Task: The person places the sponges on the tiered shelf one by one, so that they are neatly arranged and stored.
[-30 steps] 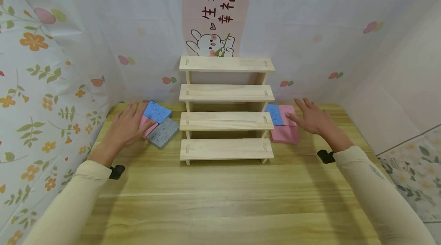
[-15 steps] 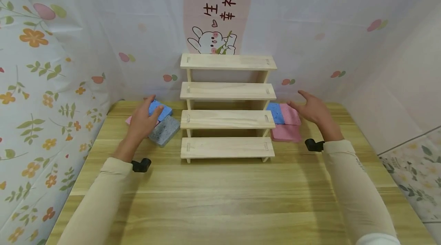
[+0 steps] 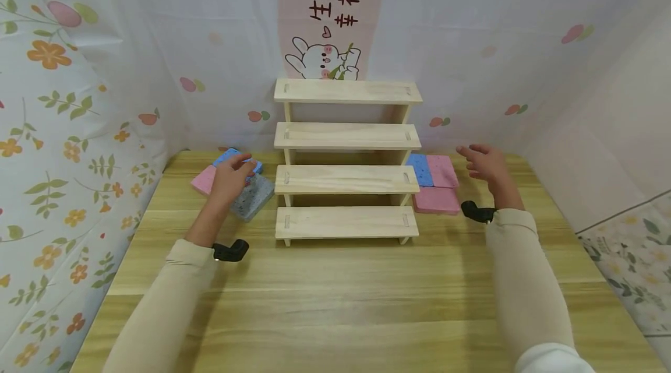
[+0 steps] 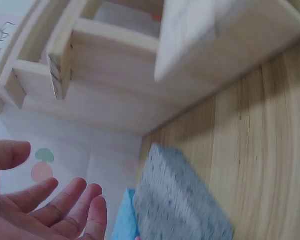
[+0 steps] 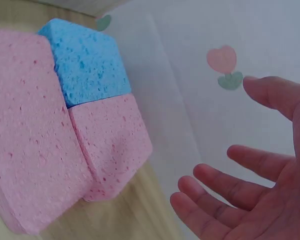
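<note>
Lying between hands (image 3: 229, 180) (image 3: 488, 166), grey sponge (image 3: 254, 197) left, pink sponge (image 3: 442, 171) right

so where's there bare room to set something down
The table is bare in front of the rack, between the sleeves; all four steps are bare too. Crowded: left of the rack, with three sponges by the left hand; right of it, with three more sponges near the right hand.
</note>
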The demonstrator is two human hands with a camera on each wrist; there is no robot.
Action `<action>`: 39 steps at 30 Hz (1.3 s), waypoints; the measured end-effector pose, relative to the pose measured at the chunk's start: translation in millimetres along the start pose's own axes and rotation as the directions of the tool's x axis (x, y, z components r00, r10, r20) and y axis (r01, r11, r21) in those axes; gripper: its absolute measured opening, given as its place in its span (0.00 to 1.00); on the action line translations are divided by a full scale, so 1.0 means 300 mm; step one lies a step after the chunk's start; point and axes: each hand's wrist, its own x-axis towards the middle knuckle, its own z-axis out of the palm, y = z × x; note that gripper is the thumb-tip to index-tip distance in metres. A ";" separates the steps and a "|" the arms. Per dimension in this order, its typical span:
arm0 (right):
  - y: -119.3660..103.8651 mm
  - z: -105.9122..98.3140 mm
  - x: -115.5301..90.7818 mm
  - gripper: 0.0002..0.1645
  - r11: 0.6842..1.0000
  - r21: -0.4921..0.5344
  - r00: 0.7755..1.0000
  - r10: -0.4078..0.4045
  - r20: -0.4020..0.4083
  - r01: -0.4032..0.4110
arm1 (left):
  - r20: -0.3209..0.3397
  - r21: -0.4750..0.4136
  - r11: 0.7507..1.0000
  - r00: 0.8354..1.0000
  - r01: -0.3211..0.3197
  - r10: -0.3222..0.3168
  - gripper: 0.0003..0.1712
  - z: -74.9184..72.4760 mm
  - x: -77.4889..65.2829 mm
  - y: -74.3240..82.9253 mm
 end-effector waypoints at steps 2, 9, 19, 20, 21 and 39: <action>0.018 -0.005 0.004 0.57 0.998 0.062 1.000 0.026 0.018 -0.027 | 0.011 -0.081 0.995 0.998 0.059 -0.058 0.31 0.012 -0.003 0.010; 0.076 0.000 0.019 0.59 0.943 0.280 0.984 0.172 0.052 -0.179 | 0.087 -0.261 0.952 0.986 0.160 -0.142 0.28 0.036 -0.018 0.020; 0.133 0.041 0.040 0.48 0.831 0.485 0.955 0.295 0.027 -0.271 | 0.204 -0.346 0.909 0.965 0.231 -0.167 0.28 0.076 -0.003 0.016; 0.135 0.044 0.040 0.47 0.824 0.492 0.951 0.308 0.030 -0.282 | 0.212 -0.353 0.905 0.963 0.237 -0.169 0.28 0.080 -0.003 0.015; 0.137 0.047 0.041 0.47 0.815 0.500 0.947 0.321 0.031 -0.293 | 0.220 -0.364 0.901 0.961 0.238 -0.165 0.28 0.084 -0.003 0.016; 0.161 0.098 0.068 0.32 0.866 0.340 0.917 0.398 -0.029 -0.366 | 0.230 -0.473 0.851 0.964 0.229 -0.132 0.27 0.128 0.006 0.031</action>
